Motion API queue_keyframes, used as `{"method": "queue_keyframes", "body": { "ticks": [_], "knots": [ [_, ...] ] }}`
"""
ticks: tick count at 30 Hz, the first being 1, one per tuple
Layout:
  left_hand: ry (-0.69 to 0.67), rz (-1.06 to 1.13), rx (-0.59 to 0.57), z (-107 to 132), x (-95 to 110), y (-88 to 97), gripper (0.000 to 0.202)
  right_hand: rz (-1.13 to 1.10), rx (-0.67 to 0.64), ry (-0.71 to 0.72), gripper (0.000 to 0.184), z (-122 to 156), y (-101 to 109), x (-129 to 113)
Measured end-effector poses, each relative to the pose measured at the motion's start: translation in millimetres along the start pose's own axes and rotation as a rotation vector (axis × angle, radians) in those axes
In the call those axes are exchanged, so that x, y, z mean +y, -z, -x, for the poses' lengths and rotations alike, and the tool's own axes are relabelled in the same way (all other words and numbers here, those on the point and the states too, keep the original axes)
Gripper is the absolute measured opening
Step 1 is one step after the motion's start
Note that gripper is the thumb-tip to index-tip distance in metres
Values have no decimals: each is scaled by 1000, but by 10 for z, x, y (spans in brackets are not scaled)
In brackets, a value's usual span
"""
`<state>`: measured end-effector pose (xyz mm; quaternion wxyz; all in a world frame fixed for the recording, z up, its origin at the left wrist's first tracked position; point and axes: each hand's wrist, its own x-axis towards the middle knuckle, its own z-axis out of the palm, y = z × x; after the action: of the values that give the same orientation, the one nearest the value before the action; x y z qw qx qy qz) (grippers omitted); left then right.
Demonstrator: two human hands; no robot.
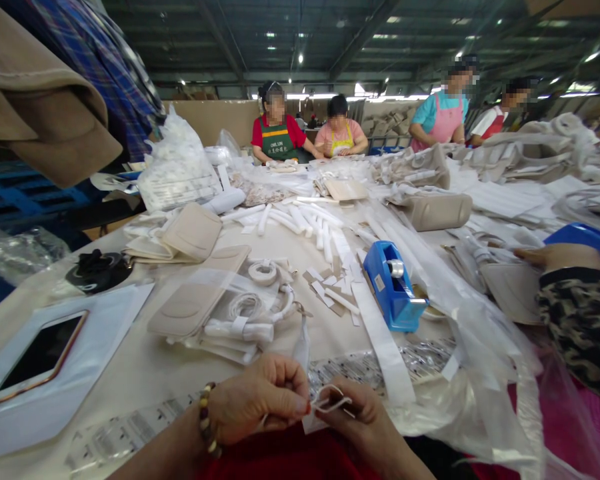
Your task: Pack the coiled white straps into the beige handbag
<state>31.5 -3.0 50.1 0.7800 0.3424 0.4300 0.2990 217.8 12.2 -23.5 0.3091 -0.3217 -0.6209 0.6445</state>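
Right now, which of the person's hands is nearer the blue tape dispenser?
The right. The right hand lies on the person's side of the blue tape dispenser, slightly to its left. The left hand is farther left. Both pinch a small white strip between them.

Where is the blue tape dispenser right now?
In the head view, the blue tape dispenser stands right of centre on the table, beyond the right hand, with a long white strip along its left side.

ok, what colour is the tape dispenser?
The tape dispenser is blue, clearest in the head view.
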Motion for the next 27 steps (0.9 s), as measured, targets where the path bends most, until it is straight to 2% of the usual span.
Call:
{"method": "queue_keyframes", "body": {
  "ticks": [3, 5, 10, 16, 20, 23, 25, 27],
  "knots": [
    [-35, 69, -5, 65, 58, 71, 24, 271, 51, 145, 23, 25, 47, 65],
    [-52, 67, -9, 100, 95, 112, 27, 372, 70, 209, 21, 47, 54, 98],
    [-148, -72, 2, 143, 145, 152, 25, 460, 71, 271, 20, 82, 23, 128],
    [-179, -130, 22, 175, 207, 99, 19, 611, 238, 400, 5, 52, -25, 213],
    [-208, -122, 40, 195, 244, 36, 17, 671, 306, 408, 29, 49, -99, 263],
    [-207, -145, 23, 230, 267, -36, 13, 678, 263, 368, 51, 75, -120, 291],
    [-183, -192, 14, 264, 275, -101, 11, 610, 210, 376, 72, 108, -117, 282],
    [-143, -272, 26, 296, 269, -177, 10, 436, 177, 364, 76, 146, -126, 226]
  ]
}}
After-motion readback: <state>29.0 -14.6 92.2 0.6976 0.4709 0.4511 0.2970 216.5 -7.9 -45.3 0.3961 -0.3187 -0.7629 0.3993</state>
